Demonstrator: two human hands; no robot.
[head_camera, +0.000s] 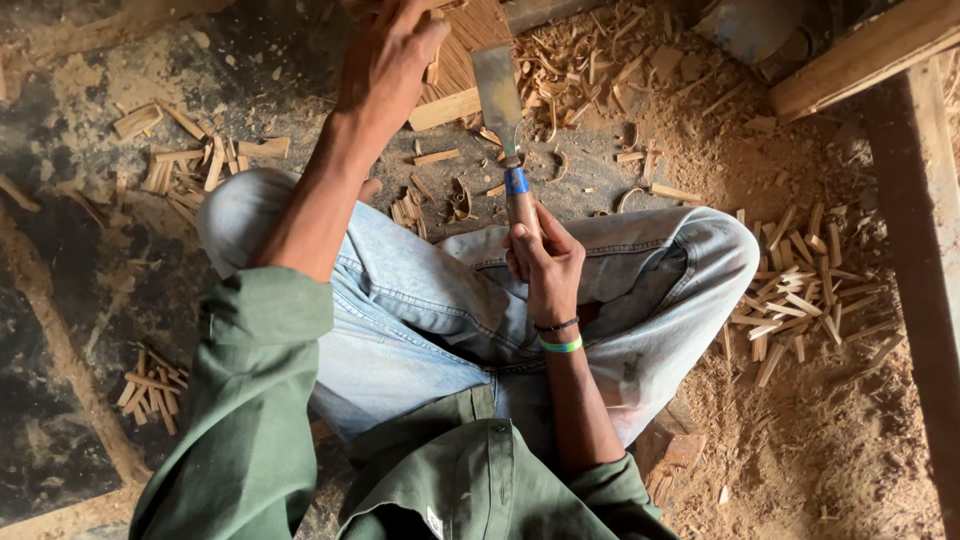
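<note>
Steel-bladed chisel (503, 120), wooden blue-banded handle

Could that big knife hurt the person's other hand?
It might. The right hand holds the broad knife blade-up, close beside the left hand reaching into the wood block; a slip could catch those fingers. The blade also hangs just above the knees, so a missed stroke could land there.
</note>
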